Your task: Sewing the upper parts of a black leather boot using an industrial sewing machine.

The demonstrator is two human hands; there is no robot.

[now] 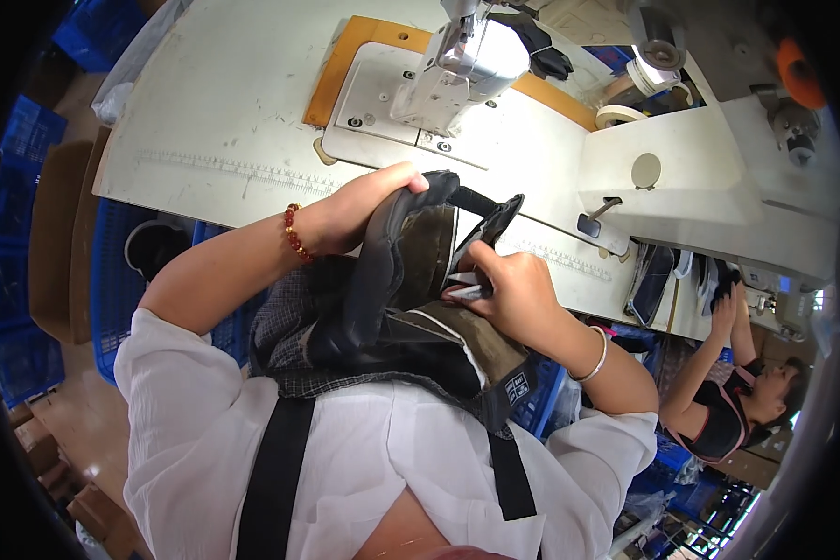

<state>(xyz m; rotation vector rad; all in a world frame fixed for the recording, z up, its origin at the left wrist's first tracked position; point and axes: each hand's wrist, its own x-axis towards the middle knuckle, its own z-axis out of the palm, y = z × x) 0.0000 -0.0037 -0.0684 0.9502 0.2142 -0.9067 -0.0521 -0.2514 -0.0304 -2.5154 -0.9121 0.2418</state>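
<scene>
Centrally, a black bag piece (373, 289) was held up against the front of the person's white shirt (373, 425), at the near edge of the table, its upper end overlapping the tabletop in view. It had a thick padded rim, dark checked cloth on its left and a brownish lining; a small dark label (518, 385) sat at its lower right.

The left hand (369, 203) grasped the padded rim from the upper left, thumb near its top. The right hand (513, 287) was curled around a grey two-pronged tool (471, 292) at the bag's opening; the tool's exact kind could not be told.

Surface: white worktable (196, 89), scuffed and marked, with a printed ruler scale (243, 171) near its front edge. A sewing machine (467, 75) stood beyond the bag, beside a metal plate (373, 103) bordered by an orange-brown board (334, 75). Tape rolls (619, 116) lay farther right.

Room: at left, a blue basket (110, 308) below the table, a cardboard box (65, 233) and blue crates (23, 359) on a brownish floor (93, 429). At right, a co-worker (714, 411) had raised hands near another machine (793, 308).
</scene>
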